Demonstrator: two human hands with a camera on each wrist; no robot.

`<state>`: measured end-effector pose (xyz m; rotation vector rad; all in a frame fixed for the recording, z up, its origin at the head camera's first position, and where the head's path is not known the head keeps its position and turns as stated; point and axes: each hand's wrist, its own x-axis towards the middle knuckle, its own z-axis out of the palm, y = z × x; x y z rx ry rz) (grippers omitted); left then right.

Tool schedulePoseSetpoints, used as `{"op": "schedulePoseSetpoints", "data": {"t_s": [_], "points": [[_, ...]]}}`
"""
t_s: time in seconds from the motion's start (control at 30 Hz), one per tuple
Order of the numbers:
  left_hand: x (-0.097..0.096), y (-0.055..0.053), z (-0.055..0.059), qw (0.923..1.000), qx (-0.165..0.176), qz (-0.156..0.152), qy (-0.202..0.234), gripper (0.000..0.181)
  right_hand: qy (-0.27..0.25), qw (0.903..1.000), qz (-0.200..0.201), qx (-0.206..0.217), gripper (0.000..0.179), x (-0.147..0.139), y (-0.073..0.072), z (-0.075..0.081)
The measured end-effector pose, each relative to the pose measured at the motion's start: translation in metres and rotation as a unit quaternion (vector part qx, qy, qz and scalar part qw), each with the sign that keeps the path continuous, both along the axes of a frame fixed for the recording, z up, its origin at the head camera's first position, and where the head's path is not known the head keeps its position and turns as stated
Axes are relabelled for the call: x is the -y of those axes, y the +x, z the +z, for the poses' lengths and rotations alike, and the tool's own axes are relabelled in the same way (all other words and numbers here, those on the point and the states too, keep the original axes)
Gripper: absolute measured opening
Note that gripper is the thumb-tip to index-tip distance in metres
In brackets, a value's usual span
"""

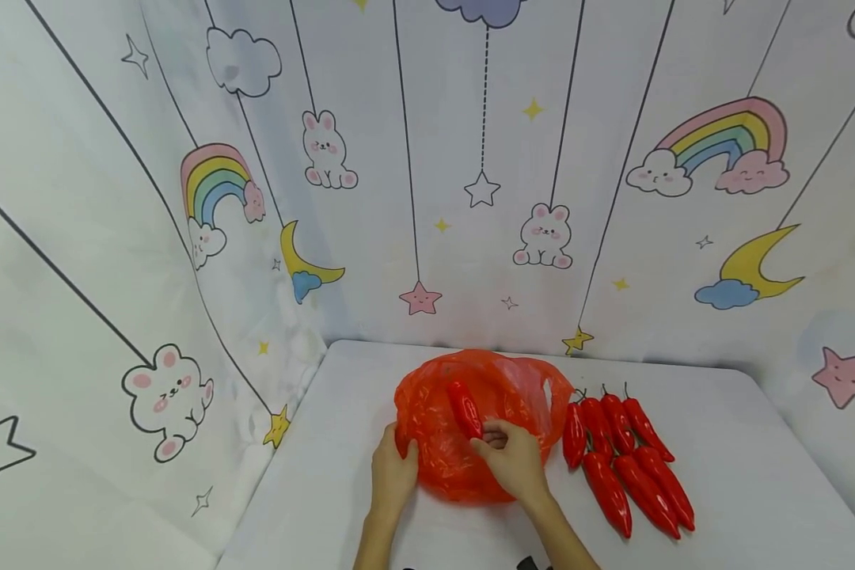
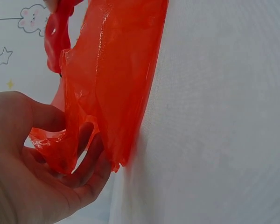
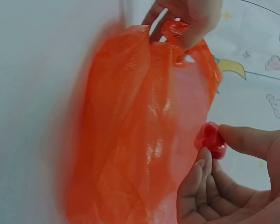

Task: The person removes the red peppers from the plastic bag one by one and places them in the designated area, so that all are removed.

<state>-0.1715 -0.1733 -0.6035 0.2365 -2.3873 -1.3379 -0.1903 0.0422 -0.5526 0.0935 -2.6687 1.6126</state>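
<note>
A thin red plastic bag (image 1: pixel 445 471) lies on the white table, its mouth spread. At the bag's left side, my left hand (image 1: pixel 393 473) grips the edge; in the left wrist view the plastic (image 2: pixel 67 149) runs between thumb and fingers. Between thumb and fingers, my right hand (image 1: pixel 516 463) pinches a glossy red chili pepper (image 1: pixel 465 405) by one end, tilted above the bag. The right wrist view shows that pepper (image 3: pixel 211 139) end-on beside the bag (image 3: pixel 130 126). Whatever is inside the bag is hidden by the red plastic.
Right of the bag, several red chili peppers (image 1: pixel 607 495) lie in two rows on the white table (image 1: pixel 741 443). Some in the far row have stems pointing away. A white cloth backdrop (image 1: pixel 370 237) with printed rabbits, stars and rainbows stands behind and beside the table.
</note>
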Motion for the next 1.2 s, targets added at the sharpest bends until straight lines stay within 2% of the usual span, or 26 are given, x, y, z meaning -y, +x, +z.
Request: {"op": "schedulePoseSetpoints", "data": {"t_s": [0.17, 0.4, 0.57, 0.9, 1.2], "points": [[0.000, 0.000, -0.001, 1.0000, 0.005, 0.000, 0.006, 0.037, 0.003, 0.9997, -0.022, 0.010, 0.035, -0.006, 0.007, 0.005], [0.000, -0.001, -0.002, 1.0000, 0.002, 0.003, 0.007, 0.037, 0.002, 0.9989, -0.047, -0.002, 0.037, -0.022, 0.018, 0.017], [-0.001, 0.000, -0.002, 0.9999, 0.007, -0.003, 0.009, 0.039, -0.002, 0.9976, -0.070, 0.006, 0.040, -0.033, 0.023, 0.022], [-0.002, -0.002, -0.002, 0.9999, 0.010, 0.000, 0.009, 0.039, 0.012, 0.9938, -0.106, 0.029, 0.046, -0.060, 0.041, 0.020], [-0.001, -0.003, -0.004, 1.0000, 0.003, -0.002, 0.006, 0.038, 0.008, 0.9914, -0.127, 0.029, 0.053, -0.083, 0.054, 0.018]]}}
